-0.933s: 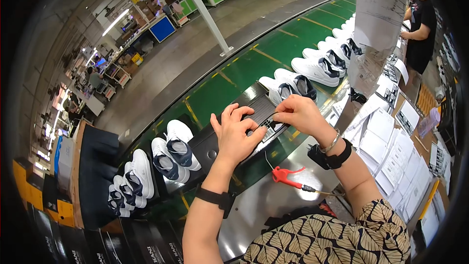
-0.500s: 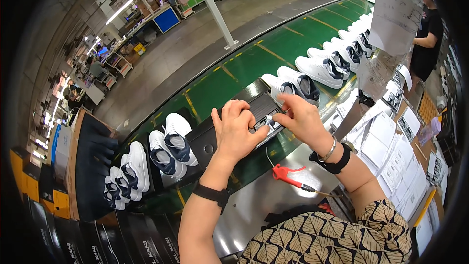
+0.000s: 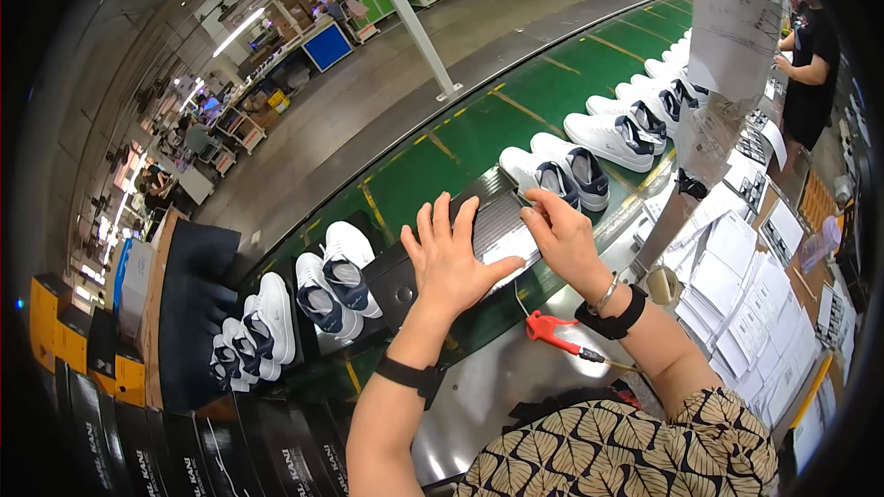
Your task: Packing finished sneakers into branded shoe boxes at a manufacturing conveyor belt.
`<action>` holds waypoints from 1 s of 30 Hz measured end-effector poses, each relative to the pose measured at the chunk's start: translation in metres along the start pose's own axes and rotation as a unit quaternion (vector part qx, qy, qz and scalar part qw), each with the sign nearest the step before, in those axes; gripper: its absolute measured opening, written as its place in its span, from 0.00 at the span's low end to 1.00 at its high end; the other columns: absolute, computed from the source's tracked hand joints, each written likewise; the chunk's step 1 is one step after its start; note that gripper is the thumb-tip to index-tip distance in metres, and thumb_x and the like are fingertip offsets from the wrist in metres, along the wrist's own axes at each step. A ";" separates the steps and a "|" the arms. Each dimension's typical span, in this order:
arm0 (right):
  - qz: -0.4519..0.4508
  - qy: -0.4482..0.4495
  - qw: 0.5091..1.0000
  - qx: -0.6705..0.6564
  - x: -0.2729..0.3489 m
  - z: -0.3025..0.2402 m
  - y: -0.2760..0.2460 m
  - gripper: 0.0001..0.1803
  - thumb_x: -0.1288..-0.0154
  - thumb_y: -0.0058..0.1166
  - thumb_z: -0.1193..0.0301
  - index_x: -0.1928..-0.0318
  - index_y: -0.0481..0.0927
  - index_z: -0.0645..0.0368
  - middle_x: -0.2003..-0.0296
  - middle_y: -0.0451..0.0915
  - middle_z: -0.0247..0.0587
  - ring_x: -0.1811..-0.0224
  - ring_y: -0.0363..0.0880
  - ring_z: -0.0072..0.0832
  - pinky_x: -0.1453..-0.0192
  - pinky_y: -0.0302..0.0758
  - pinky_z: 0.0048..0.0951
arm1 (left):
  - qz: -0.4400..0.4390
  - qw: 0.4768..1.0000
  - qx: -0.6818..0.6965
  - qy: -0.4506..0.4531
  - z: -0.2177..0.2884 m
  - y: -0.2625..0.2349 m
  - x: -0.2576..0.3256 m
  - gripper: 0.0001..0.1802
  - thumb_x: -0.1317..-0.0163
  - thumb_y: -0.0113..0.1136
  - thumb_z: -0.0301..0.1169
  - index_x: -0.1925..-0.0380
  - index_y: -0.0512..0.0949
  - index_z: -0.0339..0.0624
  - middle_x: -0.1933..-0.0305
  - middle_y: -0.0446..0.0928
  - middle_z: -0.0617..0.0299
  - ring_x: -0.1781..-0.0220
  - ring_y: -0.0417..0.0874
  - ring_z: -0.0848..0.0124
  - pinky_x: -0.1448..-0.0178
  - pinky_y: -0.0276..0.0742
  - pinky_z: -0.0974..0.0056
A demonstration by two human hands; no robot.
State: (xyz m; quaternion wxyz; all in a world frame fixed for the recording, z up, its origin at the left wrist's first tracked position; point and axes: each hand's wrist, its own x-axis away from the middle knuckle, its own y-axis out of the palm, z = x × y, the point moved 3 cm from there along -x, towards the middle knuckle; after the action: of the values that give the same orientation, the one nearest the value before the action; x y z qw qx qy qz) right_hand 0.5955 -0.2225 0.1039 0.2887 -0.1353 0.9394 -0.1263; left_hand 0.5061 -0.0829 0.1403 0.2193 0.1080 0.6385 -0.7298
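Observation:
A black shoebox [image 3: 391, 267] lies across the green conveyor in front of me, with a ridged panel and a glossy pale patch [image 3: 508, 244] towards its right end. My left hand [image 3: 451, 262] rests on the box with fingers spread and thumb stretched along the pale patch. At the box's right end is my right hand [image 3: 566, 244], its fingers curled and its thumb against the index finger at the edge. Whatever may be between those fingertips is hidden. White shoes with dark linings [image 3: 557, 170] stand just beyond the right hand, and another white pair [image 3: 336, 285] stands left of the box.
A red air blow gun [image 3: 552, 327] hangs near the metal table [image 3: 479, 396]. Papers [image 3: 737, 304] cover the right side. More white shoes [image 3: 612, 140] line the green conveyor [image 3: 460, 143]. Black boxes [image 3: 193, 451] stand at lower left. Another person [image 3: 810, 64] stands at far right.
My left hand has opened from a curled grip into spread fingers. My right hand has shifted from the pale patch to the box's right edge. The view has moved slightly.

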 end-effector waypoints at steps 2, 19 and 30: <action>0.006 0.020 0.999 -0.024 0.002 0.003 -0.003 0.17 0.43 0.57 0.67 0.55 0.73 0.63 0.70 0.76 0.46 0.69 0.76 0.39 0.65 0.73 0.35 | -0.024 0.999 -0.017 0.037 0.004 -0.008 0.000 0.49 0.66 0.68 0.57 0.42 0.65 0.46 0.36 0.58 0.49 0.36 0.58 0.51 0.36 0.49 0.45; 0.033 0.075 0.991 0.105 0.047 0.123 -0.072 0.09 0.41 0.51 0.73 0.60 0.76 0.61 0.75 0.79 0.44 0.76 0.79 0.33 0.70 0.73 0.28 | 0.286 0.954 -0.066 0.056 -0.064 -0.040 -0.002 0.14 0.49 0.64 0.29 0.61 0.76 0.40 0.61 0.76 0.56 0.59 0.74 0.58 0.54 0.69 0.58; -0.156 -0.004 0.915 0.373 -0.012 0.200 -0.004 0.19 0.52 0.51 0.75 0.56 0.76 0.51 0.56 0.71 0.47 0.50 0.68 0.43 0.48 0.68 0.39 | -0.076 0.997 0.010 0.017 -0.066 0.124 0.122 0.19 0.55 0.62 0.28 0.58 0.74 0.45 0.46 0.68 0.52 0.48 0.70 0.54 0.49 0.68 0.54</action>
State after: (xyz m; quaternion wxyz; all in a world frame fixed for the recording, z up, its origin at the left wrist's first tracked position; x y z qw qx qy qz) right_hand 0.7213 -0.2539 -0.0489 0.2989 -0.1629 0.7900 -0.5099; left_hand 0.4476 -0.0516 -0.0327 0.1509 0.0739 0.6409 -0.7490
